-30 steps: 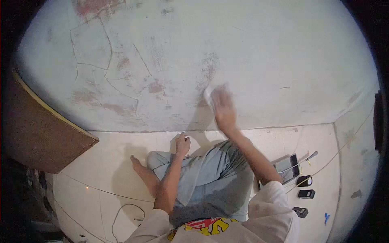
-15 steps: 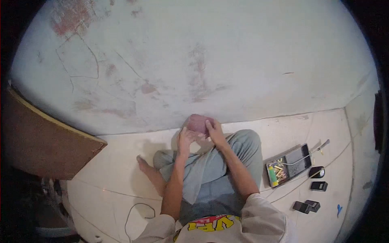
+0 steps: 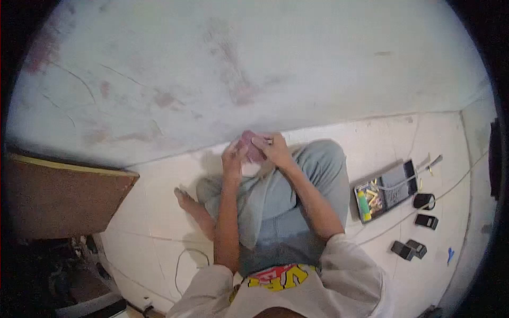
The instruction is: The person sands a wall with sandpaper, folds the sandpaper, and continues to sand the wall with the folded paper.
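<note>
In the head view, at centre frame just under the wall's base, your left hand (image 3: 233, 157) and right hand (image 3: 273, 148) are both closed on a reddish sheet (image 3: 249, 144), probably sandpaper, above your knee. At right, a paint tray (image 3: 386, 190) lies on the tiled floor (image 3: 159, 212).

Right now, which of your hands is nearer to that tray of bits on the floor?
The right hand. It lies closer to the tray, which sits off to its right; the left hand is farther away, beyond the right one.
</note>
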Tool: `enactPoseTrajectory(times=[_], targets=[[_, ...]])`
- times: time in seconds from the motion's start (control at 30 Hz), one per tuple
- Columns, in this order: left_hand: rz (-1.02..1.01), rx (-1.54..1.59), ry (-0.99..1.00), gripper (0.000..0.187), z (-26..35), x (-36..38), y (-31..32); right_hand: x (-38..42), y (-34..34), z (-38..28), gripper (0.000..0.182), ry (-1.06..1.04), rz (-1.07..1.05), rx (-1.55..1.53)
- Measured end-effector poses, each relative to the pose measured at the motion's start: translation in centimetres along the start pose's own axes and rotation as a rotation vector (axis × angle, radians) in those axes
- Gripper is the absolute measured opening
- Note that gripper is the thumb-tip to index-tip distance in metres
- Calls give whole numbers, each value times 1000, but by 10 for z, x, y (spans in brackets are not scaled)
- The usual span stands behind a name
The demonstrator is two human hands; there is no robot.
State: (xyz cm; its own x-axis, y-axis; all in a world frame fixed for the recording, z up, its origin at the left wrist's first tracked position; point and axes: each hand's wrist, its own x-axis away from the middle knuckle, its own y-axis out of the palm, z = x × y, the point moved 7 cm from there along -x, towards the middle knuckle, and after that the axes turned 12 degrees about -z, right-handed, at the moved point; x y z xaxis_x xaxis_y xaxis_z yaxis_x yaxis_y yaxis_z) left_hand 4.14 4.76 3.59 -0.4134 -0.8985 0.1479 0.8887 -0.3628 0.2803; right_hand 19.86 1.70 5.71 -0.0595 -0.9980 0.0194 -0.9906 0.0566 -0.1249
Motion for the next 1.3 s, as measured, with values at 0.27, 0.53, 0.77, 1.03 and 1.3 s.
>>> enactPoseTrajectory(times=[0.27, 0.53, 0.77, 1.03, 1.3], targets=[[-44, -92, 10, 41, -8, -3, -1, 1, -3, -9, 27, 2, 44, 150], [-13, -62, 54, 36, 0, -4, -12, -5, -3, 4, 26, -40, 79, -52], [103, 3, 179, 39, 43, 4, -28, -6, -12, 9, 27, -24, 112, -95], [43, -75, 191, 39, 44, 7, -37, -5, -11, 10, 28, 18, 94, -175], [105, -130, 153, 38, 47, 10, -34, -5, -10, 10, 26, 1, 84, -182]])
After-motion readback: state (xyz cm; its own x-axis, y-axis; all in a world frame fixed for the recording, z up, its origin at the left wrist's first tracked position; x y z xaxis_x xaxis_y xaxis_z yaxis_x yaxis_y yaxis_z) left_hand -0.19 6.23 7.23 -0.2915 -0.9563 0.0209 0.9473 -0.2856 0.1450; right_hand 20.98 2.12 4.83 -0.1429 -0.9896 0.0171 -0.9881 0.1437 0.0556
